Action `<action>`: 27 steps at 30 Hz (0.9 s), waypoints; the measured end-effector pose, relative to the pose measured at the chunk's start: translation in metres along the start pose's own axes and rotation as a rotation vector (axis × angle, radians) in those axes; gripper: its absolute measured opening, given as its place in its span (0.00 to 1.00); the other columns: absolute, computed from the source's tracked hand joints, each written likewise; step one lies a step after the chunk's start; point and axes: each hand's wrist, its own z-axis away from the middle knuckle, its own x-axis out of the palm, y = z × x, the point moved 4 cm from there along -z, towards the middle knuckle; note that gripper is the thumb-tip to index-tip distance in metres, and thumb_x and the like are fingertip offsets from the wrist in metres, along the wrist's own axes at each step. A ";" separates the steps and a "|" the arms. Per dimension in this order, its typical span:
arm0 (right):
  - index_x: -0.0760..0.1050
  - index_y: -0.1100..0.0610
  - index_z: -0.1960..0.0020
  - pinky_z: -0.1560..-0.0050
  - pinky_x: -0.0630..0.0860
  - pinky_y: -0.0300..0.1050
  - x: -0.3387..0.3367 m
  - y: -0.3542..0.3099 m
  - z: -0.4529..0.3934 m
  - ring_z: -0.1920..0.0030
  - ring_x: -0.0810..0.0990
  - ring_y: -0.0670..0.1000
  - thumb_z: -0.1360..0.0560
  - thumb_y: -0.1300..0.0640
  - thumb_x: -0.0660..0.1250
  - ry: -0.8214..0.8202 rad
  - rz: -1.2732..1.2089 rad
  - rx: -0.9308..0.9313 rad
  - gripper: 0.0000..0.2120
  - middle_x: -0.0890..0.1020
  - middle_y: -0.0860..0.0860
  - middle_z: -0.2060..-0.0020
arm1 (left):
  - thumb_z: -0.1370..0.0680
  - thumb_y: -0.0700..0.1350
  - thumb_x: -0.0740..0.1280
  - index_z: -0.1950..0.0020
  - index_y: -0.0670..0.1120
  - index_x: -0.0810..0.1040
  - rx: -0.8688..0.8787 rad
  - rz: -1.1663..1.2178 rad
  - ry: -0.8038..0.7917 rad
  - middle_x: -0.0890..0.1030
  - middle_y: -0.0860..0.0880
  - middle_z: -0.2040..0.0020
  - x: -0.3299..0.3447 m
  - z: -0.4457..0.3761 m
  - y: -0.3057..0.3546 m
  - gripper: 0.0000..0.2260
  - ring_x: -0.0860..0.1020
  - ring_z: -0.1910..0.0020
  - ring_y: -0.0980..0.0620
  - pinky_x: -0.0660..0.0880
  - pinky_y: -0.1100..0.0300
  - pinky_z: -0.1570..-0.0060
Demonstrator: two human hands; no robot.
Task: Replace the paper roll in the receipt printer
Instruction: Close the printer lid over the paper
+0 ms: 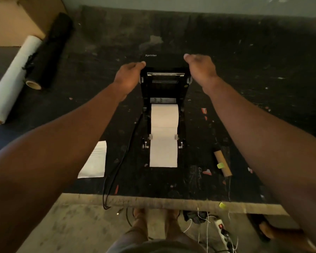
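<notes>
- Head view: receipt printer [163, 106] sits mid-bench [244, 70], lid [163, 61] raised at the far end.
- Left hand [129, 77] at the lid's left edge, right hand [201, 70] at its right edge; fingers curl over the lid and are mostly hidden, so cannot tell whether they clamp it or only rest there.
- Paper roll [164, 115] lies in the bay nearer the body than the fingers, its loose strip [163, 152] running out over the front.
- Judgement: lid is stiff, hinged plastic; hold both edges evenly. Paper is light, creases easily; handle the roll by its ends.
- Bare cardboard core [223, 164] lies under the right forearm.
</notes>
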 end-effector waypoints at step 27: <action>0.74 0.54 0.27 0.34 0.79 0.45 0.048 0.145 0.211 0.32 0.79 0.47 0.24 0.60 0.75 0.033 -0.195 0.000 0.26 0.78 0.50 0.31 | 0.18 0.39 0.68 0.19 0.54 0.62 0.045 0.093 -0.120 0.71 0.48 0.22 0.043 0.196 -0.142 0.30 0.71 0.25 0.53 0.75 0.52 0.30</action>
